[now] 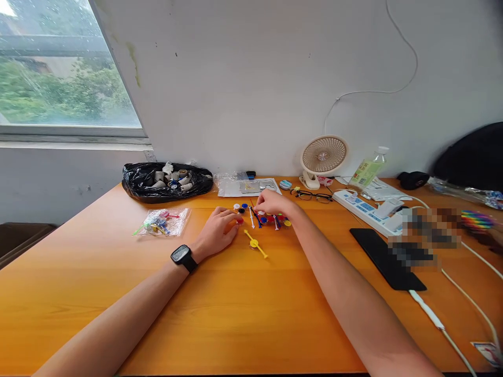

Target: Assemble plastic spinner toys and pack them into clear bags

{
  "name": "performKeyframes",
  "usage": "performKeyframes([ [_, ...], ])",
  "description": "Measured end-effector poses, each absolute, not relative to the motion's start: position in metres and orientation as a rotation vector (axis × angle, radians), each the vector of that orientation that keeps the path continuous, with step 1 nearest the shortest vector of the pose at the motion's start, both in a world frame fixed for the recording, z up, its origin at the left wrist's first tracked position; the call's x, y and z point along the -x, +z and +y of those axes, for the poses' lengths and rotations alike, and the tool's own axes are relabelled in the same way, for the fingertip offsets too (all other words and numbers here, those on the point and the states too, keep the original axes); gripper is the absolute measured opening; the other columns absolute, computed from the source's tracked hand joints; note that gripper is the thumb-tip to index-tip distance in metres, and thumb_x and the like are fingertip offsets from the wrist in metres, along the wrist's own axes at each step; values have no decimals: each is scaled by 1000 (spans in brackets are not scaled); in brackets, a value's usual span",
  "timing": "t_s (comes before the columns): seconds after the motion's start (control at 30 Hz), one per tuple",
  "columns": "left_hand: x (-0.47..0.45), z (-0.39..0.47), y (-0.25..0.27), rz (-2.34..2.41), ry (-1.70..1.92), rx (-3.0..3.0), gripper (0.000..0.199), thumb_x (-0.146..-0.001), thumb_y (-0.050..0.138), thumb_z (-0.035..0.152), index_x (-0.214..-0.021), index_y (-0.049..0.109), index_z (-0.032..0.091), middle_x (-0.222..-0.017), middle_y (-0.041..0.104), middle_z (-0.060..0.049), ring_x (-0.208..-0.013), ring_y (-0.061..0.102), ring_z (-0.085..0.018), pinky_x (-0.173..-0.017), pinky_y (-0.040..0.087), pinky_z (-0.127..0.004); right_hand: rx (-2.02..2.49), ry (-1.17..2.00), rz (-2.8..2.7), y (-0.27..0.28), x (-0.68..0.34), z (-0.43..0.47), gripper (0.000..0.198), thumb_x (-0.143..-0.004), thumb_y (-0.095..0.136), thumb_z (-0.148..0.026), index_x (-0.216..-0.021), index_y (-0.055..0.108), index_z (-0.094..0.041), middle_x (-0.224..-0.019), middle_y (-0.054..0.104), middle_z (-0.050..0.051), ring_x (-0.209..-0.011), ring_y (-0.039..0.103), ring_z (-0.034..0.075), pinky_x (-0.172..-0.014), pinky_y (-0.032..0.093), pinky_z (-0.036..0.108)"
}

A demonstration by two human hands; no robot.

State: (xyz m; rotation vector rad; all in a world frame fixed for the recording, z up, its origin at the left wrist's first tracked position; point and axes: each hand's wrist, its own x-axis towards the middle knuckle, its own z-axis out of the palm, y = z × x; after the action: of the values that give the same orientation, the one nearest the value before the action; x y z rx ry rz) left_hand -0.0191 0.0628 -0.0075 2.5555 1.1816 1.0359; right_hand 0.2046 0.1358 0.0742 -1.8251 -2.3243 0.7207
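Observation:
My left hand (220, 230), with a black watch on its wrist, rests on the table with its fingers curled at a small red disc (240, 221). Over the group of small plastic parts, my right hand (271, 203) is closed in a pinch on a thin red pointer (252, 202), mostly hidden by the fingers. Below it lie a white pointer (252, 218) and a blue pointer (258, 218). White, blue and black discs (241, 211) sit between the hands. Nearer me, a yellow pointer (254, 244) lies across a round base.
A clear bag of coloured pointers (163, 222) lies left; behind it is a black bag (137, 183) of rolls. Along the back are a fan (324, 155), glasses (314, 196) and a bottle (367, 170). At right are a power strip (365, 212), cables and a black phone (381, 256).

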Motion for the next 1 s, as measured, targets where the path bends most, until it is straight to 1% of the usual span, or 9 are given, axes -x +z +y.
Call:
performKeyframes([
  [0.07, 19, 63, -7, 1181, 1032, -2559, 24, -98, 57, 19, -116, 72, 26, -116, 75, -5, -113, 61, -27, -101, 52, -45, 1736, 790, -2269, 80, -213, 136, 15, -90, 71, -27, -85, 76, -13, -90, 80, 9, -73, 71, 15, -64, 52, 21],
  [0.17, 19, 63, -7, 1185, 1025, -2562, 23, -99, 57, 19, -116, 72, 26, -115, 75, -4, -112, 61, -27, -100, 52, -44, 1460, 1136, -2020, 86, -224, 135, 14, -95, 67, -26, -87, 65, -15, -105, 79, 11, -78, 72, 13, -71, 56, 22],
  [0.3, 19, 63, -6, 1184, 1028, -2566, 23, -99, 57, 20, -116, 72, 26, -115, 75, -4, -110, 62, -26, -100, 52, -42, 1119, 1492, -1658, 84, -232, 136, 20, -93, 69, -23, -83, 52, -18, -100, 78, 8, -81, 71, 12, -79, 57, 25],
  [0.47, 19, 63, -7, 1190, 1020, -2565, 24, -99, 56, 20, -116, 71, 26, -116, 75, -4, -113, 62, -26, -100, 51, -43, 1052, 1293, -1579, 80, -225, 140, 19, -88, 74, -26, -93, 56, -19, -86, 75, 2, -76, 69, 12, -78, 56, 26],
  [0.6, 19, 63, -8, 1192, 1025, -2557, 24, -99, 56, 19, -116, 71, 26, -116, 75, -5, -112, 62, -26, -100, 52, -43, 1046, 1002, -1568, 91, -222, 134, 14, -93, 67, -28, -101, 68, -17, -93, 76, 6, -86, 71, 15, -85, 58, 27],
  [0.7, 19, 63, -7, 1186, 1024, -2558, 23, -99, 57, 20, -115, 71, 26, -115, 75, -5, -112, 62, -26, -100, 52, -43, 970, 1070, -1454, 95, -226, 119, 21, -93, 67, -33, -104, 73, -15, -98, 78, 8, -93, 73, 17, -92, 59, 31],
  [0.77, 19, 63, -7, 1181, 1016, -2556, 23, -99, 56, 20, -116, 71, 25, -115, 75, -5, -112, 62, -26, -101, 51, -43, 889, 1160, -1414, 89, -233, 105, 28, -84, 79, -36, -105, 75, -16, -100, 78, 8, -96, 74, 19, -95, 59, 34],
  [0.87, 19, 63, -6, 1181, 1010, -2549, 24, -99, 56, 20, -117, 71, 25, -117, 74, -5, -113, 61, -26, -101, 51, -43, 920, 1155, -1441, 67, -240, 82, 43, -68, 93, -44, -99, 78, -18, -95, 78, 7, -88, 73, 20, -84, 61, 32],
  [1.0, 19, 62, -5, 1182, 1008, -2550, 23, -99, 57, 20, -116, 71, 25, -115, 74, -5, -112, 61, -26, -100, 51, -42, 988, 1089, -1554, 36, -236, 57, 52, -86, 72, -68, -90, 76, -17, -82, 74, 6, -73, 68, 17, -70, 57, 30],
])
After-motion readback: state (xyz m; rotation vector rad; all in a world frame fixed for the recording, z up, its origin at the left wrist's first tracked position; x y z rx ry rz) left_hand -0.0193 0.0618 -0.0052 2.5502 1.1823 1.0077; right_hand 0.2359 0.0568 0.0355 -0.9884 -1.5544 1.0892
